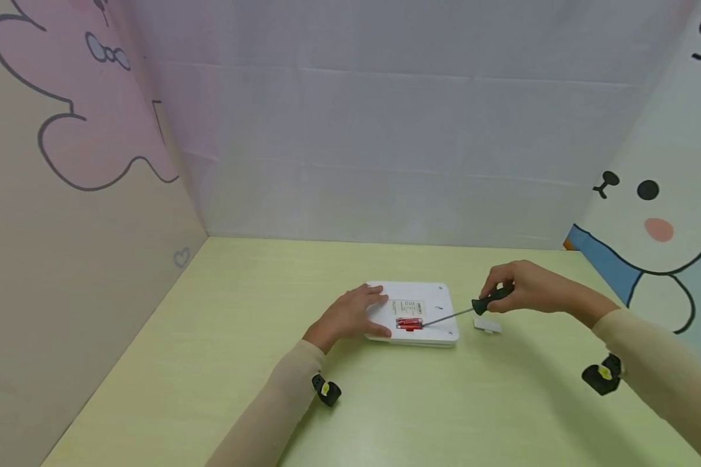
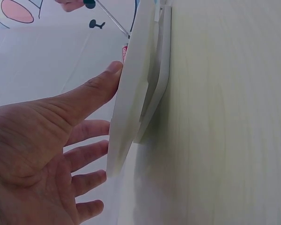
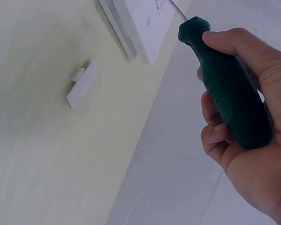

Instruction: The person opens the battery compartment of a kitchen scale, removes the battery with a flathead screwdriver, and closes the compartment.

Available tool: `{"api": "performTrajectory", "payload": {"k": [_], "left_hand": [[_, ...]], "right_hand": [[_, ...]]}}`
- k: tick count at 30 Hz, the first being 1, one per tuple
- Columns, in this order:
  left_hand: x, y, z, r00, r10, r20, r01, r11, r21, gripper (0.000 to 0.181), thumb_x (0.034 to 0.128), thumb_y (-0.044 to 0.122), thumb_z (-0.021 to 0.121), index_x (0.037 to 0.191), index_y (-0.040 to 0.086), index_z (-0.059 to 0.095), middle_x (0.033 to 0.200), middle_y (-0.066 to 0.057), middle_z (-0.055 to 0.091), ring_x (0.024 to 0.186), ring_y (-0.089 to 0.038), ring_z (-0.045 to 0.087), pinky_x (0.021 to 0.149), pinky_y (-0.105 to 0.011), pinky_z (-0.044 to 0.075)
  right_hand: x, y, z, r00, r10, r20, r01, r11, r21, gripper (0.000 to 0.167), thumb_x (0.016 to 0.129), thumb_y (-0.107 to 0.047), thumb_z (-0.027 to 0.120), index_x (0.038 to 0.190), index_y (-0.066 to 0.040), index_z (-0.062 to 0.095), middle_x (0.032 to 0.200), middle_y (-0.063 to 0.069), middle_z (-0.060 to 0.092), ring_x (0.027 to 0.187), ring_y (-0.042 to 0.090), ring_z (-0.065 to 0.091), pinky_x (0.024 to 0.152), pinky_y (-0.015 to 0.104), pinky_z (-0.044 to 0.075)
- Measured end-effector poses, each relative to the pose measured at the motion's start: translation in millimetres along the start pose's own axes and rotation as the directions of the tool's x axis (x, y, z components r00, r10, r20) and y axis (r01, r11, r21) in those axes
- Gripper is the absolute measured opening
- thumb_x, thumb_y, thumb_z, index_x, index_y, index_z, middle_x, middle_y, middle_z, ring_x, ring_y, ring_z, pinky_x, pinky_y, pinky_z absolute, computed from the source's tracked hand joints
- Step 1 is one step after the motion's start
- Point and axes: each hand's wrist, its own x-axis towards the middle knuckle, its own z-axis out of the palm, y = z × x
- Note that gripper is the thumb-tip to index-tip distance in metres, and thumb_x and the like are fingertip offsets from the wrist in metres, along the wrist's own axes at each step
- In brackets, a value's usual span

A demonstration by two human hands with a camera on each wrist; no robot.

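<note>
One screwdriver (image 3: 229,89) lies in the right hand (image 1: 526,287).

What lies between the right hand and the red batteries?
In the head view, the screwdriver spans that stretch: gripped by the right hand, it slants down to the red batteries.

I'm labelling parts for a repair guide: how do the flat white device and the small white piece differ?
Size: the white device is far larger than the small white piece.
Look: the device has an open compartment holding red batteries; the piece has a small projecting tab.
Contact: the left hand rests on the device's edge; neither hand touches the piece.
Shared: both are white and lie on the table.
</note>
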Motion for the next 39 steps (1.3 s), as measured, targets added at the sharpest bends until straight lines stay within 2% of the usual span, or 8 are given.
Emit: {"api": "performTrajectory", "payload": {"k": [5, 10, 22, 32, 39], "left_hand": [[-0.1, 0.0, -0.5, 1.000, -0.005, 0.003, 0.005, 1.000, -0.005, 0.083, 0.0757, 0.048, 0.081, 0.147, 0.022, 0.047, 0.159, 0.007, 0.033, 0.151, -0.025, 0.021, 0.121, -0.048, 0.022], [-0.3, 1.1, -1.7, 1.000, -0.003, 0.001, 0.003, 1.000, -0.006, 0.083, 0.0758, 0.048, 0.081, 0.147, 0.022, 0.047, 0.159, 0.007, 0.033, 0.150, -0.025, 0.022, 0.121, -0.047, 0.022], [1.4, -0.3, -1.1, 1.000, 0.007, -0.002, -0.007, 1.000, 0.011, 0.083, 0.0752, 0.049, 0.081, 0.147, 0.022, 0.047, 0.158, 0.006, 0.034, 0.149, -0.025, 0.024, 0.121, -0.046, 0.022], [-0.5, 0.6, -3.3, 1.000, 0.027, -0.010, -0.026, 0.999, 0.034, 0.082, 0.0759, 0.049, 0.081, 0.146, 0.021, 0.048, 0.158, 0.004, 0.036, 0.149, -0.025, 0.025, 0.121, -0.045, 0.023], [-1.4, 2.6, -3.0, 1.000, 0.016, -0.009, -0.015, 0.999, 0.040, 0.083, 0.0751, 0.049, 0.081, 0.146, 0.021, 0.048, 0.158, 0.005, 0.036, 0.149, -0.025, 0.026, 0.122, -0.045, 0.022]], "right_hand": [[10.0, -13.3, -4.8, 1.000, -0.022, 0.015, 0.023, 0.996, -0.087, 0.010, 0.084, -0.016, 0.075, 0.092, -0.021, 0.076, 0.087, -0.008, 0.064, 0.072, 0.001, 0.057, 0.064, 0.022, 0.050], [12.9, -21.7, -9.4, 0.999, -0.035, 0.032, 0.038, 0.993, -0.115, 0.009, 0.083, -0.016, 0.076, 0.091, -0.021, 0.076, 0.086, -0.009, 0.063, 0.073, 0.003, 0.055, 0.064, 0.022, 0.048], [19.9, -25.2, -11.7, 0.998, -0.031, 0.056, 0.040, 0.984, -0.172, 0.014, 0.082, -0.013, 0.075, 0.087, -0.026, 0.075, 0.083, -0.011, 0.061, 0.074, 0.005, 0.056, 0.067, 0.024, 0.048], [22.1, -36.3, -13.6, 0.996, -0.073, 0.056, 0.084, 0.969, -0.234, 0.011, 0.082, -0.014, 0.075, 0.087, -0.024, 0.075, 0.082, -0.012, 0.058, 0.075, 0.005, 0.056, 0.068, 0.028, 0.049], [17.1, -32.7, -7.2, 0.999, -0.039, 0.031, 0.045, 0.970, -0.239, 0.013, 0.082, -0.013, 0.074, 0.087, -0.026, 0.073, 0.083, -0.012, 0.058, 0.074, 0.003, 0.056, 0.066, 0.027, 0.048]]}}
